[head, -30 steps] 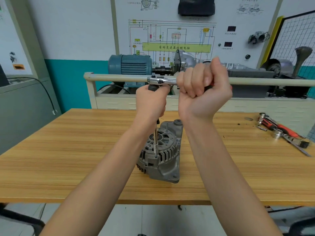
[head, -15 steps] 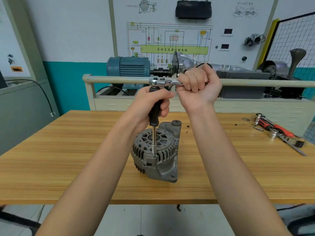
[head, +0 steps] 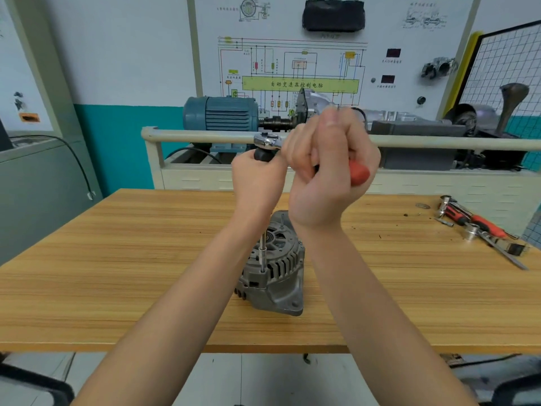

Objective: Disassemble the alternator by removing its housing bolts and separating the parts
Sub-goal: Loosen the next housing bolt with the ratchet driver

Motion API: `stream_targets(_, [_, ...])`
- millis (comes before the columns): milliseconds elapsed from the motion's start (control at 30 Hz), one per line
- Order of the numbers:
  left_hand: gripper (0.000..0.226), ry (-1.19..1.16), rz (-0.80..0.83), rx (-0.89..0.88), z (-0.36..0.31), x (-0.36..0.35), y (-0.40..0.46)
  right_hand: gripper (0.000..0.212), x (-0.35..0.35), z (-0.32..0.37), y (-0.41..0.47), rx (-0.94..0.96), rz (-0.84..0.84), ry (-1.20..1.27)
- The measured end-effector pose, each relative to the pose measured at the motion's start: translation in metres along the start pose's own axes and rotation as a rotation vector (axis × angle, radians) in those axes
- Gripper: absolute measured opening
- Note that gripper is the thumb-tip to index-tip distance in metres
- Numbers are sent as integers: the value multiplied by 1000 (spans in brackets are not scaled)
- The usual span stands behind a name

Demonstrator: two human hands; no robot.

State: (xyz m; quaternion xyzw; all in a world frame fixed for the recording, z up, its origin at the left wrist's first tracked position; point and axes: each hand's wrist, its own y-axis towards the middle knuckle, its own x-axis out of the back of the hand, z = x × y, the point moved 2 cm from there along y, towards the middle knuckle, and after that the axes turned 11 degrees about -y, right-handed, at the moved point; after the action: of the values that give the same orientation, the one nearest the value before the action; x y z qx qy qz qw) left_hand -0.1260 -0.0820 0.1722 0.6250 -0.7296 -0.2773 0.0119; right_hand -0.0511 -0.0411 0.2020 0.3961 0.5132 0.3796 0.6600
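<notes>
Alternator (head: 275,276) near table (head: 117,259) front edge; loose tools (head: 480,227) right.

matt cast-metal alternator (head: 275,276), wood-grain table (head: 117,259)

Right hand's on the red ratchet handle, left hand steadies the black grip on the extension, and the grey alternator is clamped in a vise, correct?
Not quite. The head view shows no vise: the grey alternator sits loose on the wooden table. The rest holds: right hand on the red ratchet handle, left hand on the black grip.

A wooden workbench (head: 117,273) stands before a white-and-teal wall (head: 123,68) bearing a wiring-diagram board (head: 292,68).
</notes>
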Motion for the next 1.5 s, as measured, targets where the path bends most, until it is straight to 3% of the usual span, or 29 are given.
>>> stream_targets(67, [37, -22, 71, 27, 0, 3, -2, 25, 1, 0, -2, 27, 15, 1])
stream_targets(133, [40, -68, 159, 66, -1, 7, -2, 36, 9, -4, 4, -83, 3, 146])
stream_targets(333, [34, -268, 527, 175, -7, 16, 1, 59, 40, -40, 32, -768, -156, 728])
stream_targets(433, [38, -227, 610, 221, -7, 10, -1, 60, 48, -58, 34, -947, -264, 953])
stream_targets(533, [48, -170, 565, 229, -7, 8, 1, 57, 48, -57, 33, -912, -308, 898])
stream_targets(633, [48, -169, 403, 208, -6, 9, 5, 56, 41, -42, 29, -741, -247, 700])
stream_targets(767, [47, -130, 177, 142, -2, 4, 4, 46, 17, -17, 13, -317, -55, 334])
stream_targets(900, [38, -33, 97, 72, -1, 3, 3, 25, -1, -3, -1, 46, 32, -38])
stream_targets(1000, [42, -92, 135, 87, -1, 6, 3, 35, 6, -10, 6, -72, 24, 116])
stream_targets(1167, [40, -187, 405, 168, -3, 16, 5, 49, 36, -40, 30, -673, -108, 682])
stream_targets(1267, [45, -175, 517, 185, -4, 13, 2, 49, 46, -62, 32, -887, -255, 948])
stream_targets(1367, [48, -170, 466, 200, -4, 7, 1, 48, 47, -65, 33, -901, -303, 922])
stream_targets(1500, [46, -142, 318, 168, -3, 8, 4, 49, 38, -44, 28, -723, -231, 716])
